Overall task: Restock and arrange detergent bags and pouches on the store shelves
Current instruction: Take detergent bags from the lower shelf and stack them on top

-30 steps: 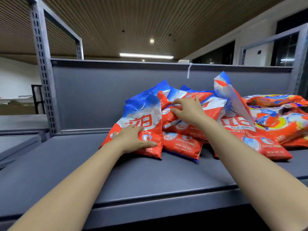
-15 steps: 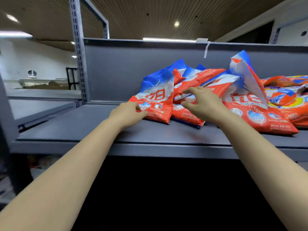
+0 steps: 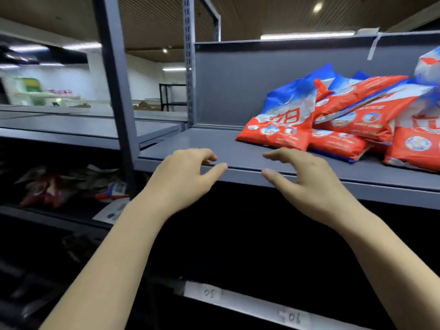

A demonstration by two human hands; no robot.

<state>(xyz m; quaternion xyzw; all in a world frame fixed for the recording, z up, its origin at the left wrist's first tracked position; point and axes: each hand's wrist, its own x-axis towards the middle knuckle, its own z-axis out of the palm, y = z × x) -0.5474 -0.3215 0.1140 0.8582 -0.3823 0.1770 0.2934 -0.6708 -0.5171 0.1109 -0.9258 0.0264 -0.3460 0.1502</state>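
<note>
Both hands, left hand (image 3: 181, 177) and right hand (image 3: 307, 179), are hovering loosely curled, holding nothing, mid-frame at the grey shelf (image 3: 214, 148) edge. Detergent bags (image 3: 333, 115) are lying heaped upper right; ceiling lights (image 3: 307, 35) are glowing.

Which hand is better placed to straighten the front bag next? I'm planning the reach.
The right hand. It hovers empty at the shelf edge, just below the front bag. The left hand, also empty, sits farther left, before bare shelf, so it would need to cross over.

Detergent bags (image 3: 338, 115) piled on shelf (image 3: 202, 141) right, both hands before its front edge
</note>
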